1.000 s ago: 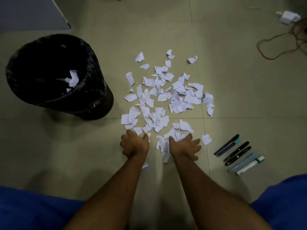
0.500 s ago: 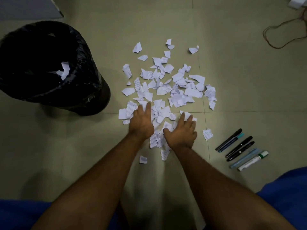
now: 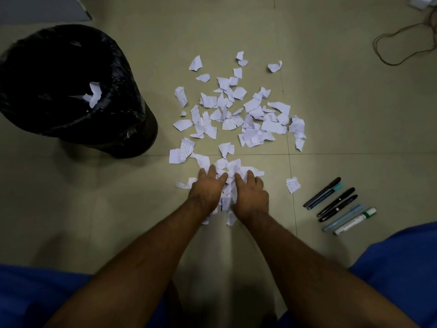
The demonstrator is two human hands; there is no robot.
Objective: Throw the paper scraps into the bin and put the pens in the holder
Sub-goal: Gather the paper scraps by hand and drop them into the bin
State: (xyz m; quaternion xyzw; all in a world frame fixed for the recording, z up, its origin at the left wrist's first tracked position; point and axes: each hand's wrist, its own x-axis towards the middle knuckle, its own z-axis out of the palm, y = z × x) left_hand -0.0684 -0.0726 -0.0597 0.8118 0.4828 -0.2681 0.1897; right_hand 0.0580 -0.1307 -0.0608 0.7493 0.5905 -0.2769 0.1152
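Note:
White paper scraps point(image 3: 238, 114) lie scattered over the tiled floor in the middle of the head view. My left hand point(image 3: 207, 191) and my right hand point(image 3: 250, 195) press side by side on the near edge of the heap, palms down, fingers cupped around a bunched clump of scraps point(image 3: 230, 176) between them. The black-lined bin point(image 3: 113, 129) stands to the left, with a few scraps inside. Several pens point(image 3: 338, 204) lie in a row on the floor at the right. No holder is in view.
A brown cord point(image 3: 402, 41) loops on the floor at the far right, near a white object at the top corner. A single scrap point(image 3: 293, 184) lies between the heap and the pens. My blue-clad legs fill both bottom corners.
Both hands reached forward into the heap, then drew back toward me and came together, raking scraps into a clump between them.

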